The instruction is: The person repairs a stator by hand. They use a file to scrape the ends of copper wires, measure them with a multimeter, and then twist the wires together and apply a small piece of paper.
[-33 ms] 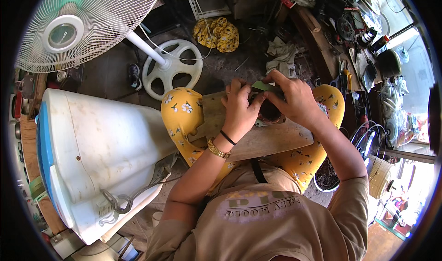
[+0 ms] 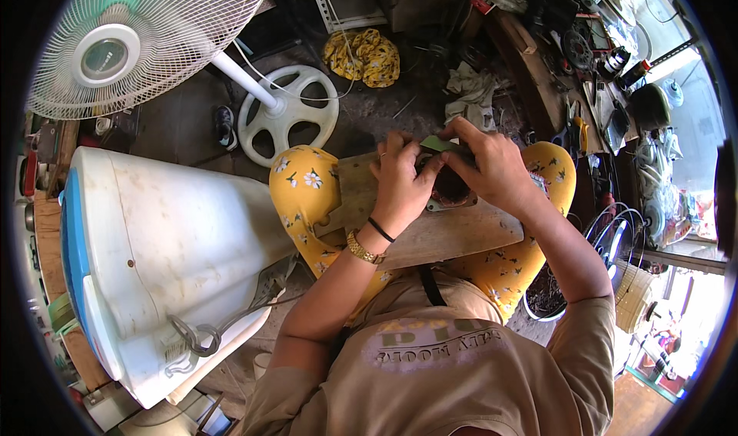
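Between my two hands is a small green strip (image 2: 437, 143), thin and slightly bent, perhaps paper or card. My left hand (image 2: 403, 171) pinches its left end between thumb and fingers. The other end lies in the fingertips of my right hand (image 2: 484, 161). Just below the strip sits a round, dark-centred metal part (image 2: 452, 199) with reddish edges, which looks like a motor stator; my hands cover much of it. It rests on a wooden board (image 2: 453, 240) laid across my lap. Another piece with reddish winding (image 2: 540, 181) shows partly behind my right wrist.
A white standing fan (image 2: 108, 55) is at the far left, its round base (image 2: 288, 113) on the floor. A large white plastic appliance housing (image 2: 169, 244) lies close on my left. Yellow flowered cloth (image 2: 361, 57) is bundled ahead. Tools and parts crowd a wooden bench (image 2: 530, 71) at the right.
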Tool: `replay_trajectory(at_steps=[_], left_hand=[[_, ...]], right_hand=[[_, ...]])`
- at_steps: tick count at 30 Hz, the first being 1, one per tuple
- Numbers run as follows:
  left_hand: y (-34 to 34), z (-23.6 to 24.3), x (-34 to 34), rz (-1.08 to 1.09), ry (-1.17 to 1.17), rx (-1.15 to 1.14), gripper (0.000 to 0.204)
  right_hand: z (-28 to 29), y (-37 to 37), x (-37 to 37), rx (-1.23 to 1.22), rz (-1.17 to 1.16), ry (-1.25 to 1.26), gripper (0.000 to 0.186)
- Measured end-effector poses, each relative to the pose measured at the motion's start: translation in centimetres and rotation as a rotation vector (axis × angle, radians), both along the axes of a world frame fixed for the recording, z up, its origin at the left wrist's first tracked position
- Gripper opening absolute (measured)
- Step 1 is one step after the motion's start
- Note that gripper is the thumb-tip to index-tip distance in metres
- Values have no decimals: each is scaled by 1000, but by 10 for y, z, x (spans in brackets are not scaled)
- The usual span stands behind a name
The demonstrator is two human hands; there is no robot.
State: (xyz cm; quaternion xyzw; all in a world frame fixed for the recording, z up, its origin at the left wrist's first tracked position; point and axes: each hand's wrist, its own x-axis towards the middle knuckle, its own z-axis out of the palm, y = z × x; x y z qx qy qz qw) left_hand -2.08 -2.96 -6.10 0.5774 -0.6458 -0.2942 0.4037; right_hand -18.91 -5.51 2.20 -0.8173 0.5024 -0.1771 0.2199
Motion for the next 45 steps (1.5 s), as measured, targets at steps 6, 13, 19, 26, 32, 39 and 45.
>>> replay_trajectory(at_steps=[6, 13, 19, 26, 32, 39, 45], left_hand=[[1, 0, 0, 1, -18, -46, 22], [0, -2, 0, 1, 38, -91, 18], [1, 0, -3, 13, 12, -36, 22], [2, -1, 0, 13, -25, -74, 23], [2, 8, -2, 15, -47, -104, 17], [5, 6, -3, 84, 20, -93, 16], [8, 10, -9, 141, -96, -151, 16]], right_hand=[[-7, -1, -3, 16, -42, -115, 26], [16, -8, -9, -25, -110, -187, 28], [-3, 1, -2, -24, -86, -23, 31], [-10, 1, -1, 20, -89, -125, 27], [-9, -3, -10, 28, -93, -330, 27], [15, -5, -25, 122, -161, -431, 24], [14, 14, -21, -76, -11, -118, 28]])
